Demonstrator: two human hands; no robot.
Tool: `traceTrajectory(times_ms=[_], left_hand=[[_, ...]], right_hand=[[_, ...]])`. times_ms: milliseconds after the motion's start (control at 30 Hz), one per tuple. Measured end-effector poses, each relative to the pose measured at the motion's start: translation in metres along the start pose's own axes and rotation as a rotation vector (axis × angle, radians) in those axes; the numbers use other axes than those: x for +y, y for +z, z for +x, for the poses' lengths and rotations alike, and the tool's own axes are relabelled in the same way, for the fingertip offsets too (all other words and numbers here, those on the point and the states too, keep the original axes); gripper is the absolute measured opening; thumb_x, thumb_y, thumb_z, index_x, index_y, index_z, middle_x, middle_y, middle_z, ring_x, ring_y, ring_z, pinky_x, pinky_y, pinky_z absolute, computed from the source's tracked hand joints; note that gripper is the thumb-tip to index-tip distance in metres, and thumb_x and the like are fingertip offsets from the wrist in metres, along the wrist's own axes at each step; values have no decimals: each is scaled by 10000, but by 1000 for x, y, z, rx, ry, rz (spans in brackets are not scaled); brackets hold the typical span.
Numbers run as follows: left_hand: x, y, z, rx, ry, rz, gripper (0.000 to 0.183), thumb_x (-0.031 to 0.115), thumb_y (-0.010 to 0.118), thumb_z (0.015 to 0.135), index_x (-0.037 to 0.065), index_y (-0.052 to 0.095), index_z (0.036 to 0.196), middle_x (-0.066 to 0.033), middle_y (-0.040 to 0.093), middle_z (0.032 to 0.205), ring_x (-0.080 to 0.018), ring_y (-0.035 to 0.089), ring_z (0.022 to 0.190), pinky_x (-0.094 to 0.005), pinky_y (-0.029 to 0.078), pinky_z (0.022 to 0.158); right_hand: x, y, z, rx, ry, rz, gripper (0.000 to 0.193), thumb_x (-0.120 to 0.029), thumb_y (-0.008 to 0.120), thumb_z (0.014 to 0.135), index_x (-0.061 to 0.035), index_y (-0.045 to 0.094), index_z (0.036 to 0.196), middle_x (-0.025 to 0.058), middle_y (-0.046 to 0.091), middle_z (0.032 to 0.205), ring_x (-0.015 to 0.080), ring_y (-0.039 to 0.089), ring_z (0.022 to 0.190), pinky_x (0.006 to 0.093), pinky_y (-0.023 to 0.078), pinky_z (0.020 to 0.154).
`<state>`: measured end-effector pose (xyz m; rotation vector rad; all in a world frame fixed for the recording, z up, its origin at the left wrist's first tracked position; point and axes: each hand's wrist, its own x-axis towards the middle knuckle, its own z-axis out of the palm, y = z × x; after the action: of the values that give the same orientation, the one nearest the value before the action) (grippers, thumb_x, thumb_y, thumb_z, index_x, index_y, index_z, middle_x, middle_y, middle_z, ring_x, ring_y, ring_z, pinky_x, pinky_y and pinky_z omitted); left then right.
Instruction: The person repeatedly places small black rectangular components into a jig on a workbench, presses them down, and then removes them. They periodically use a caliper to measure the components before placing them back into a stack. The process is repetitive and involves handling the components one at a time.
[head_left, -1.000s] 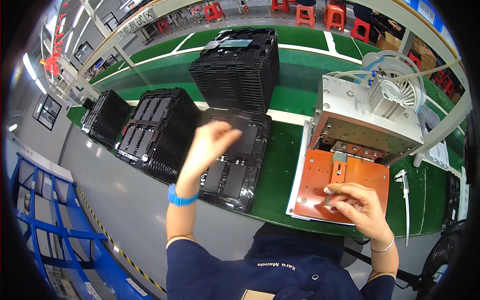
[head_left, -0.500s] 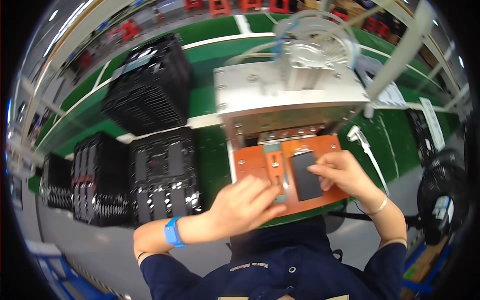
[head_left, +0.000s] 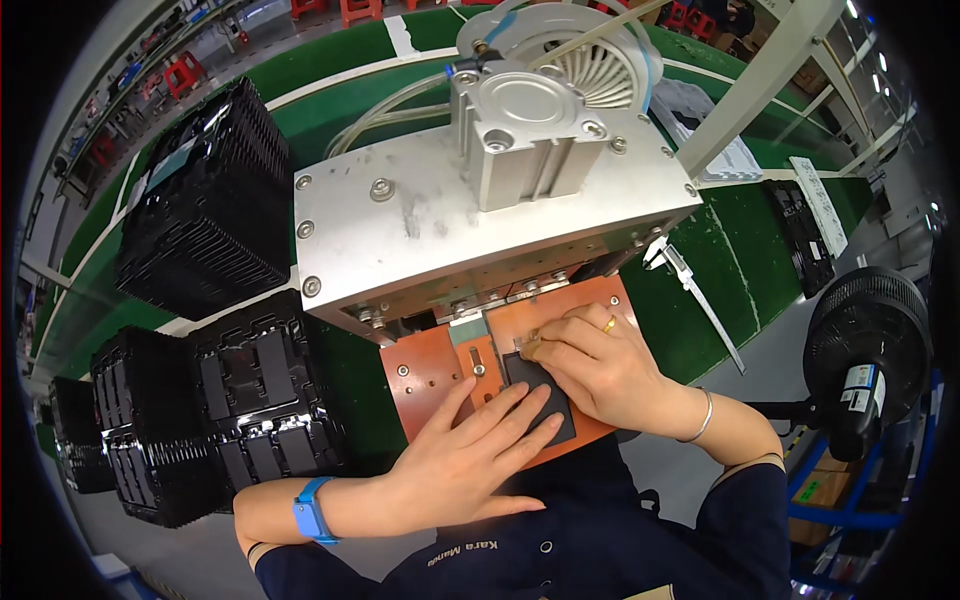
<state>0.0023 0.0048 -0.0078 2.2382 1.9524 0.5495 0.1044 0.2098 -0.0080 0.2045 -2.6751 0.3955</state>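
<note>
A flat black rectangular piece (head_left: 524, 370), like a pouch battery cell, lies on the orange plate (head_left: 590, 296) of a metal press. My left hand (head_left: 465, 462) rests over its lower part, fingers spread and stretched out, the fingertips on its surface. At the far end of the piece, my right hand (head_left: 600, 372) has thumb and fingers pinched together. What sits between those fingertips is hidden. Left of the black piece, a slotted orange block (head_left: 480, 368) with a screw is fixed to the plate.
The silver press body (head_left: 400, 245) with its cylinder (head_left: 530, 130) stands just beyond my hands. Stacks of black plastic trays (head_left: 265, 400) stand on the left. Right of the press lie a caliper (head_left: 695, 295) and, farther off, another black tray (head_left: 803, 240). A black fan (head_left: 865, 335) is at far right.
The view has moved closer to the press. My left hand has come over the black piece with fingers spread. My right hand has shifted from its side to its far end.
</note>
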Motion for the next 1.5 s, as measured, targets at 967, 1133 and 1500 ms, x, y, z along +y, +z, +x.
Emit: traceTrajectory(times_ms=[967,1133,1500], left_hand=[[3,2,3,-6,-35,73,768,686,588,765,166,537,1328,-90,484,1368,-245,460,1214,-499,286,1047],[2,2,4,9,-29,78,761,680,596,763,168,541,1323,-92,486,1366,-250,459,1217,-504,301,1036],[2,3,2,13,-27,90,746,681,586,775,176,542,1323,-94,485,1371,-254,460,1214,-496,309,1035]], right_hand=[[-1,-1,2,160,21,-104,259,-64,683,696,-74,672,955,43,600,1074,250,528,1054,383,443,861],[-1,-4,3,83,5,-169,241,-58,680,691,-80,685,931,48,581,1064,248,510,1037,366,435,852],[3,0,0,-46,-47,-67,327,-66,649,713,-127,660,1035,88,552,1183,262,496,1088,381,439,837]])
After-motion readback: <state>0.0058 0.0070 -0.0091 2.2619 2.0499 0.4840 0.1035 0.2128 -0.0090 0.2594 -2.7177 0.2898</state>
